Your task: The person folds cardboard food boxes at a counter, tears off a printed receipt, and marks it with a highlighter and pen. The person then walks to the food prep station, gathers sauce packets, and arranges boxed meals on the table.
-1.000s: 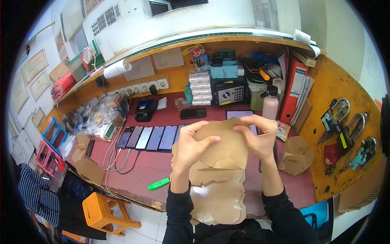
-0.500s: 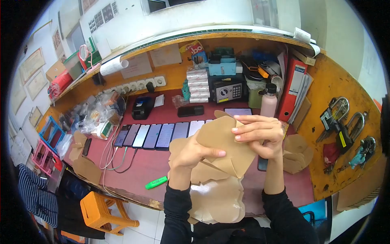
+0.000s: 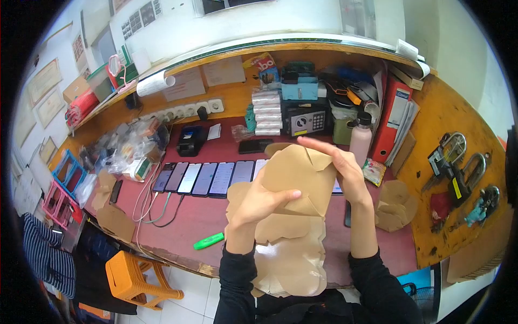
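A partly folded brown cardboard piece (image 3: 302,178) is held up over the desk. My left hand (image 3: 260,204) grips its lower left side, the thumb lying across the face. My right hand (image 3: 346,174) lies along its right edge with fingers stretched toward the top corner, palm against the card. Below, flat brown cardboard sheets (image 3: 288,264) with a shiny surface lie at the desk's front edge. Another folded brown card piece (image 3: 395,205) stands at the right.
A row of phones (image 3: 205,179) lies behind my left hand, with cables at its left end. A green highlighter (image 3: 209,241) is near the front edge. Farther back are a safe (image 3: 306,121), a pink bottle (image 3: 360,139) and a card reader (image 3: 190,141). Padlocks (image 3: 465,175) hang at right.
The held card has turned more upright. My right hand has gone from gripping the top edge to lying along the right side with its fingers straighter.
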A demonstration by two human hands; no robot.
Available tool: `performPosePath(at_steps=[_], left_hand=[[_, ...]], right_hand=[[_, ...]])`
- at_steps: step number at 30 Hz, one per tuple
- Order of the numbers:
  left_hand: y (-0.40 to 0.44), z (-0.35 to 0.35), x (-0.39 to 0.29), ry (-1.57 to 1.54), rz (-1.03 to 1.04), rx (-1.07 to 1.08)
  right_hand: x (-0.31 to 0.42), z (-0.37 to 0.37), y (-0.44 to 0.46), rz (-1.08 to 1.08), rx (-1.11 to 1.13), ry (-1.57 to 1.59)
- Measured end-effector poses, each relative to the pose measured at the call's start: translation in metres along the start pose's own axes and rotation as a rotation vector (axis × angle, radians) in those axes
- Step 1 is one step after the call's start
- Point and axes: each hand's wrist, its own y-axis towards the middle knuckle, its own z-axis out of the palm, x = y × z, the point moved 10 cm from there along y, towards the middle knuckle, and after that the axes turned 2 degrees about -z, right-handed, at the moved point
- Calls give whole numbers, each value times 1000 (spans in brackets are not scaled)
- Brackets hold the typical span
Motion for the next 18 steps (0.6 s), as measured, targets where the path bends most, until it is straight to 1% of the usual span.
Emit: performPosePath(at_steps=[1, 3, 4, 8, 10, 14, 16, 17, 18], left_hand=[[1, -4, 0, 37, 27, -53], [4, -1, -4, 85, 63, -40], [4, 2, -8, 133, 94, -22], [4, 6, -11, 121, 124, -5], [4, 8, -15, 205, 165, -13], [1, 9, -17, 277, 160, -32], [-4, 16, -29, 486, 202, -80], [-5, 18, -32, 487, 202, -80], [-6, 23, -39, 594, 235, -83]], right_hand=[[-3, -1, 0, -1, 6, 1], [-14, 2, -1, 95, 35, 59], [-12, 3, -2, 94, 29, 28], [-15, 3, -2, 72, 7, 4], [-29, 0, -4, 161, -3, 4], [-31, 1, -3, 119, -16, 78], [-28, -12, -5, 86, -162, -135], [-30, -11, -6, 86, -162, -135], [-21, -22, -9, -11, -289, -249]])
